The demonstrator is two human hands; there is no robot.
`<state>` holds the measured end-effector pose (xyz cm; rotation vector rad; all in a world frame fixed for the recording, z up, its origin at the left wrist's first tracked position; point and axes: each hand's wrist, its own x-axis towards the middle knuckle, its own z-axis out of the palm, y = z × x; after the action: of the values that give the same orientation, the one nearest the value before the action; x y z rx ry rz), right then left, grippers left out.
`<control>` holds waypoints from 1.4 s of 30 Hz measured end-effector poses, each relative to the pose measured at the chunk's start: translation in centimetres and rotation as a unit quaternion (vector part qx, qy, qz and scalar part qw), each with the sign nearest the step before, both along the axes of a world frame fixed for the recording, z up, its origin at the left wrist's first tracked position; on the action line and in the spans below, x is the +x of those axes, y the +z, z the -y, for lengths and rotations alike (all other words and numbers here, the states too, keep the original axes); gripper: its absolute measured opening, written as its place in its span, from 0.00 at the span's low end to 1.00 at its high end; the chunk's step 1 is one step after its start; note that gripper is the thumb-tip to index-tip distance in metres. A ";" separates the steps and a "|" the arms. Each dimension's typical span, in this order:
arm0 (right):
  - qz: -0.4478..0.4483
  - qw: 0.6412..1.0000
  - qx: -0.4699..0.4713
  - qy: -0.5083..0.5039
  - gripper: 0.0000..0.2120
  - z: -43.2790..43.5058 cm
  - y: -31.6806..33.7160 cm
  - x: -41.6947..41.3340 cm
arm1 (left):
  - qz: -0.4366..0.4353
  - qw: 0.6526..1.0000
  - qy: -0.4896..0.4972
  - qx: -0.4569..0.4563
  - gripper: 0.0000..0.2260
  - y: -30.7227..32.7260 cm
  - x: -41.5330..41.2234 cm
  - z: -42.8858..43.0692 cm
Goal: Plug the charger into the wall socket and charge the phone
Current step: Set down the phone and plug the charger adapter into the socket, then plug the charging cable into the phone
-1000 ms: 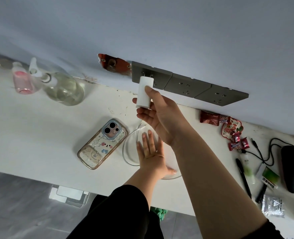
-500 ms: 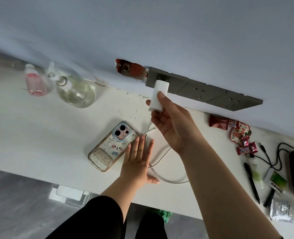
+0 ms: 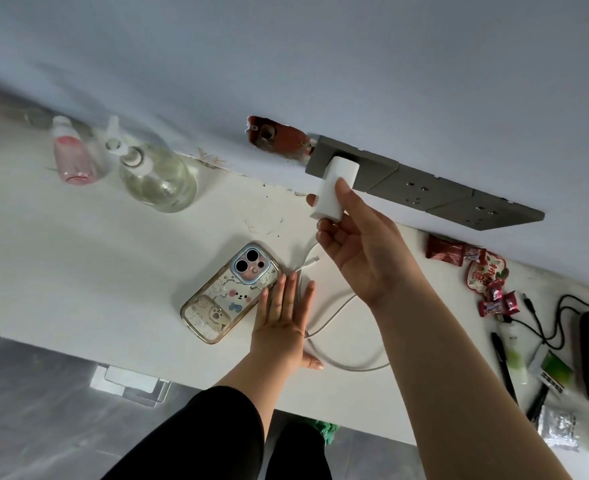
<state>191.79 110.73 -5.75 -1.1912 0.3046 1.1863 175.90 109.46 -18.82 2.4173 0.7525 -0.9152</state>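
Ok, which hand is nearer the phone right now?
Left. The left hand lies flat on the desk right beside the phone, fingers along its edge. The right hand is up at the wall, holding the charger.

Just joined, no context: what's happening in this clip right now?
A person is plugging in a phone charger. The right hand holds the white charger against the leftmost grey wall socket; whether it is fully seated cannot be told. The left hand lies flat on the white table, over the cable, beside the phone lying face down. The cable's free plug is not in the phone yet.
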 end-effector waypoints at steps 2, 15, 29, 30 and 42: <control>-0.009 1.000 -0.001 -0.005 0.10 -0.3 0.1 -0.1 | -0.002 1.000 -0.001 0.002 0.63 0.0 0.0 0.0; -0.028 0.999 -0.029 0.031 0.10 -0.2 0.5 1.5 | -0.006 1.000 -0.004 -0.008 0.61 0.3 0.2 0.0; -0.054 0.991 -0.008 0.123 0.26 0.4 0.1 3.3 | -0.007 1.000 -0.006 -0.014 0.60 0.4 0.2 -0.1; -0.054 0.988 -0.009 0.143 0.30 1.0 -0.2 3.9 | -0.007 1.000 -0.006 -0.013 0.60 0.4 0.2 -0.1; 0.191 0.897 -0.394 0.057 0.20 2.7 -10.6 3.0 | 0.013 1.000 -0.003 -0.002 0.63 -0.5 -0.1 0.0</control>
<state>194.79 108.06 -16.34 -2.1427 0.4386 0.9045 175.78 109.47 -19.32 2.4236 0.7339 -0.8840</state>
